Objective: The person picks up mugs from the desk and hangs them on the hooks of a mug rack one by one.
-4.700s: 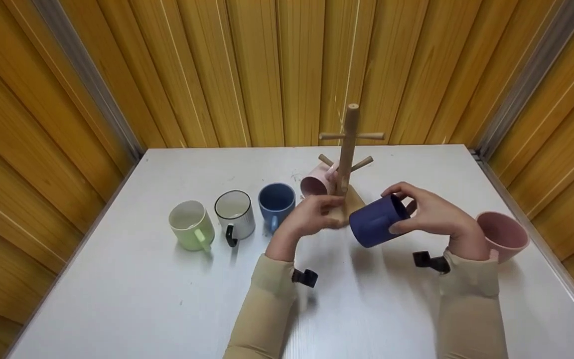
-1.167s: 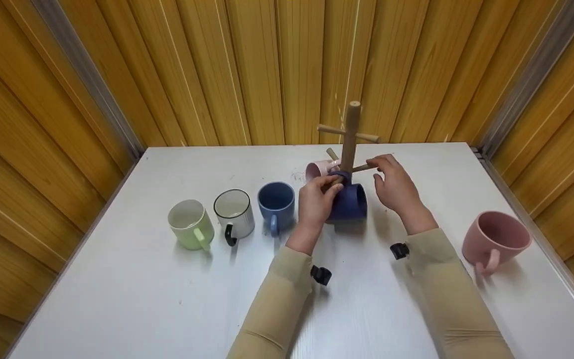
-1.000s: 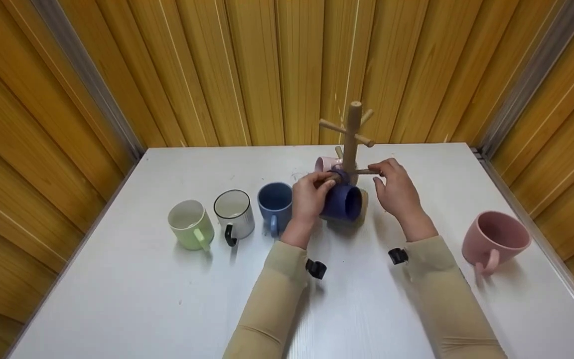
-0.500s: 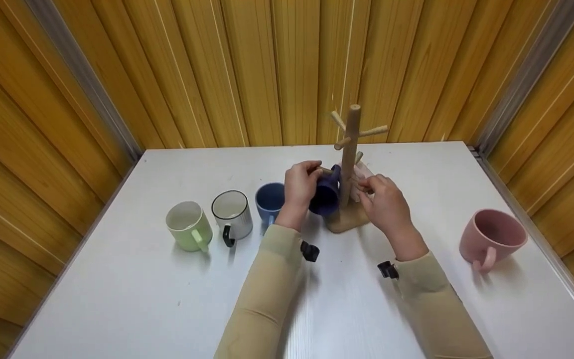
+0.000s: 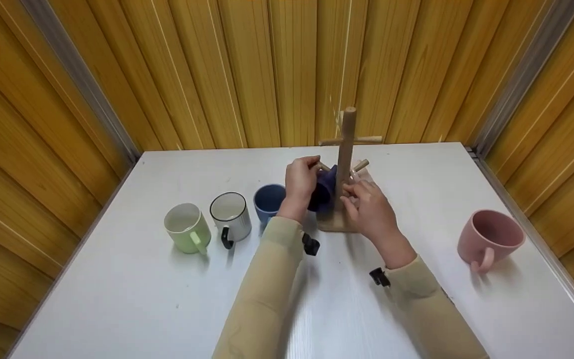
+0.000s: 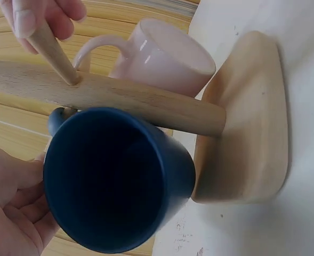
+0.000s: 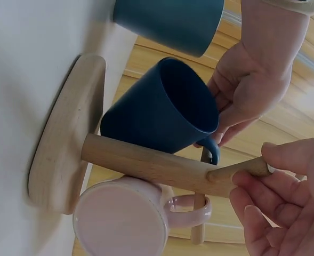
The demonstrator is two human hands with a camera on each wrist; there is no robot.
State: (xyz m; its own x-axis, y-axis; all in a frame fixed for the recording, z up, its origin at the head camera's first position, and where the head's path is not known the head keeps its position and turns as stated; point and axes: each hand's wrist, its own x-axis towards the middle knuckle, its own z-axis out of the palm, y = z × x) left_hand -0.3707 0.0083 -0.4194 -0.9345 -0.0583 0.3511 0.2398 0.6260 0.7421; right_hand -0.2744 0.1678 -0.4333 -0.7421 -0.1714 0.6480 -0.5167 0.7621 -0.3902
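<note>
A wooden mug tree [image 5: 348, 134] stands upright on the table with a dark blue mug [image 5: 322, 192] hanging by its handle on its left lower peg. My left hand [image 5: 299, 182] has curled fingers at that peg's outer end and seems to pinch it; the mug partly hides them in the left wrist view. My right hand [image 5: 374, 212] pinches the front lower peg [image 7: 242, 169] between thumb and fingers. Behind the post, a pale pink mug [image 6: 164, 56] hangs by its handle on another lower peg. The upper pegs [image 5: 369, 140] carry nothing.
Left of the tree, a blue mug [image 5: 268, 198], a white mug with black rim and handle [image 5: 232, 219] and a light green mug [image 5: 187, 229] stand in a row. A larger pink mug [image 5: 489, 242] stands at the right. Yellow wood-patterned walls [image 5: 247, 75] enclose the white table [image 5: 132, 279].
The dark blue mug, earlier in my right hand, now hangs on the tree. The tree has turned clockwise from above: dark blue mug leftward, pale pink mug rightward. My right hand moved left.
</note>
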